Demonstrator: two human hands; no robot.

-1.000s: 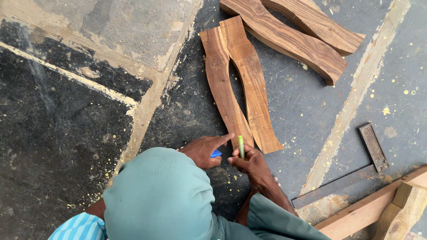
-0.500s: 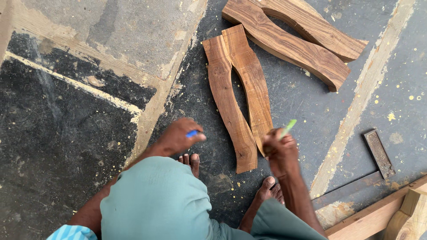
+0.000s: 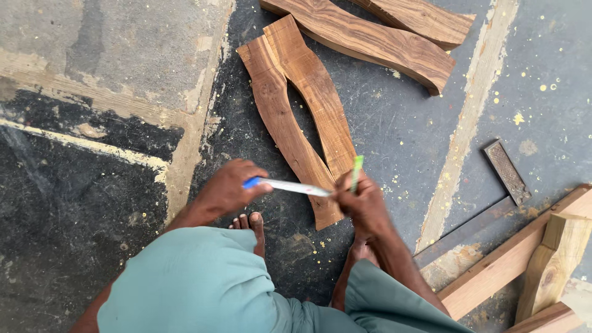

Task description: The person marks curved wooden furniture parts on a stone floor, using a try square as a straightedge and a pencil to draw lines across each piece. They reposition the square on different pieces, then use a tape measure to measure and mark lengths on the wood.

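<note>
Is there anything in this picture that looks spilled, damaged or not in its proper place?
Pale sawdust specks lie scattered over the floor, whose paint is worn into patches. The curved wooden pieces look intact. The left hand holds a pen; the right hand holds a green pencil.

Two curved wooden pieces (image 3: 302, 117) lie side by side on the floor (image 3: 92, 185) before the crouching person, two more curved pieces (image 3: 370, 37) behind them. The left hand (image 3: 228, 188) and right hand (image 3: 364, 203) hold a pen (image 3: 287, 185) between them above the near ends. A try square (image 3: 493, 191) and timber frame (image 3: 536, 259) lie right.
</note>
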